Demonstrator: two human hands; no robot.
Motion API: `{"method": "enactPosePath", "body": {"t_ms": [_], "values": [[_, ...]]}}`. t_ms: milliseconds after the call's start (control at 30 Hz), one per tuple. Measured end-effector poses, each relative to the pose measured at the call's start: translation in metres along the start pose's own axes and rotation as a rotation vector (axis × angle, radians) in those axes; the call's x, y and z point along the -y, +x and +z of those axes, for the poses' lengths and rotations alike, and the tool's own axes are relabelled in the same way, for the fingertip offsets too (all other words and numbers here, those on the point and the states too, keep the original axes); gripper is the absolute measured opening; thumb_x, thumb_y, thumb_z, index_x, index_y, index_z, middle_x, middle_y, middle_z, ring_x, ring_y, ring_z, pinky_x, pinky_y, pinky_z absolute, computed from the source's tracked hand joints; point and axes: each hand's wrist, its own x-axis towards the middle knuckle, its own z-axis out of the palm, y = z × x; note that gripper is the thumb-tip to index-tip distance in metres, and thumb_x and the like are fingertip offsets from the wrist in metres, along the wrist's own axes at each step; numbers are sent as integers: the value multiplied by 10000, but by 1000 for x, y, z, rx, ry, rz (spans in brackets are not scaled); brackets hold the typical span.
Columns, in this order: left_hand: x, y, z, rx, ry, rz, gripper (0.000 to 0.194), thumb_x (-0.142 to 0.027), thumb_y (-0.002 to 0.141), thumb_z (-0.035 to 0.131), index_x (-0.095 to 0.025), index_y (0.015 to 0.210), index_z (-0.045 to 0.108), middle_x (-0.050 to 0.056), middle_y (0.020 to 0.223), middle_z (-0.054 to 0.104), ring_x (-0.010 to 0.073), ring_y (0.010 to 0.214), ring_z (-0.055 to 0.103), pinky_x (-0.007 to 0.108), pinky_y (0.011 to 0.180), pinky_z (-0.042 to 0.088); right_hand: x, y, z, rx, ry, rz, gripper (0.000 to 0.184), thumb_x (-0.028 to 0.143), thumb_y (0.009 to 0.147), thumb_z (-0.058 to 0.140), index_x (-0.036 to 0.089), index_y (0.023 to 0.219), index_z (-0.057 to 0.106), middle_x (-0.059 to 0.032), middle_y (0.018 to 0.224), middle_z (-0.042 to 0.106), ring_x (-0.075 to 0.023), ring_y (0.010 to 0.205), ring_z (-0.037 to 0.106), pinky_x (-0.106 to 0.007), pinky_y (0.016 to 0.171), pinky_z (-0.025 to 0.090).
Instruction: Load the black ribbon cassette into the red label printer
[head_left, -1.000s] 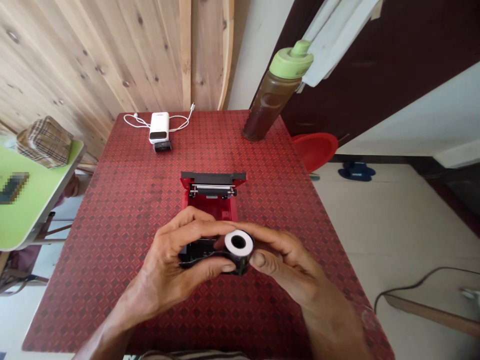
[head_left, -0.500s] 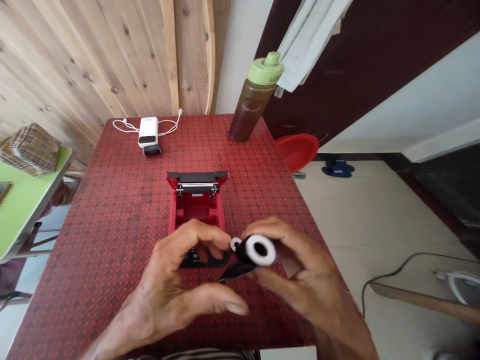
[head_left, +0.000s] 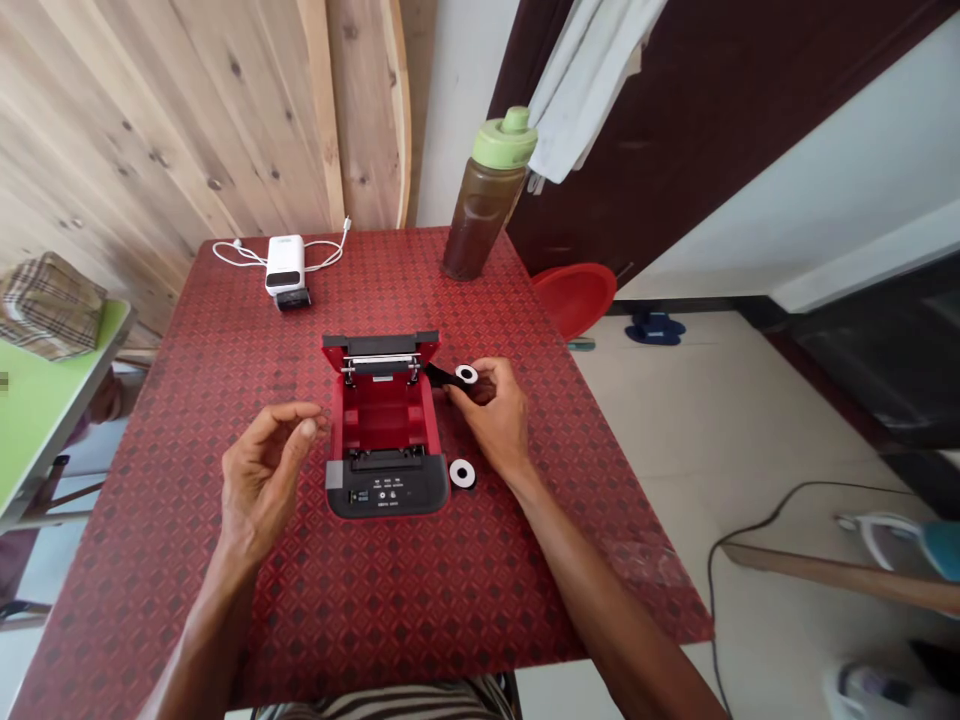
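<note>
A red and black desktop printer [head_left: 386, 490] stands on the table with its lid [head_left: 382, 346] raised. Its red inner bay [head_left: 382, 415] shows no roll inside. Just right of the lid, my right hand [head_left: 499, 415] grips a roll [head_left: 466, 375] with a white ring-shaped end, and a black strip reaches from it toward the printer. A second roll [head_left: 462, 474], also with a white ring end, sits beside the printer's front right corner. My left hand [head_left: 262, 470] hovers by the printer's left wall, fingers loosely bent, thumb near them, nothing visible in it.
At the back left of the red patterned table [head_left: 360, 600] lie a white power bank [head_left: 285, 262] with a cable and a small black object [head_left: 293, 299]. A brown bottle [head_left: 484, 205] with a green lid stands at the back right. A red basin [head_left: 577, 300] is beyond the table's edge.
My hands have moved apart and farther from the camera. The right has carried the roll to beside the raised lid; the left has gone to the printer's left side.
</note>
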Motion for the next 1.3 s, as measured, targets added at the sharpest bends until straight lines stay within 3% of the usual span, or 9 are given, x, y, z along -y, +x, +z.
{"method": "enactPosePath", "body": {"t_ms": [133,267,533,733,867,967,1100,1200,1300], "values": [[28,9,-2,-73,35,-12,411,-615,980,891,-214,1067,864,44,925,866,180,847,818,269,795,650,-1,3,12,-39,-33,-21,406,529,848,810,301,1074,563,-33,1023,775,-280,940,738,-450,918,588],[42,12,-2,-94,72,-41,385,-590,965,877,-214,1045,856,47,929,869,187,848,814,283,798,641,-1,6,19,39,-42,-62,405,549,853,831,300,1027,563,-22,991,762,-269,917,717,-432,904,579],[50,12,-2,-35,119,-113,396,-587,958,834,-209,1076,847,70,971,893,228,862,840,342,831,664,-1,8,4,235,0,-121,370,554,900,850,277,1063,666,-63,1072,814,-282,966,752,-448,926,605],[54,11,-3,15,137,-146,435,-614,985,806,-204,1130,822,94,1048,905,260,916,865,379,865,683,-3,9,-6,324,20,-114,380,420,859,930,277,1144,723,-65,1141,842,-279,1023,787,-465,958,648],[52,10,-1,52,139,-149,499,-673,1015,772,-206,1188,809,105,1094,902,287,962,876,407,877,703,-4,7,-15,349,32,-93,565,287,800,940,289,1326,736,-95,1335,834,-299,1141,810,-509,1018,678],[48,7,1,82,139,-140,594,-737,1042,723,-207,1294,816,117,1202,897,305,1046,871,443,964,707,0,-6,-38,345,30,-79,558,290,846,905,300,1380,746,-112,1437,801,-308,1187,810,-535,1060,681],[46,5,6,112,133,-132,680,-781,1067,666,-209,1406,811,131,1391,863,344,1245,833,488,1124,663,12,-43,-78,391,25,-59,225,325,1009,742,306,1221,814,-75,1300,849,-266,1048,828,-492,1006,694],[47,8,9,126,70,-169,688,-771,1073,664,-222,1470,783,128,1433,849,343,1253,831,500,1138,660,18,-72,-92,488,13,-7,408,317,954,817,328,1361,793,-61,1346,855,-250,1007,833,-474,977,701],[50,11,11,140,-10,-208,672,-762,1037,726,-231,1443,794,121,1346,871,331,1201,844,477,1097,677,19,-91,-82,498,7,28,512,319,885,903,325,1381,774,-65,1353,851,-274,1061,824,-504,1028,685]]}}
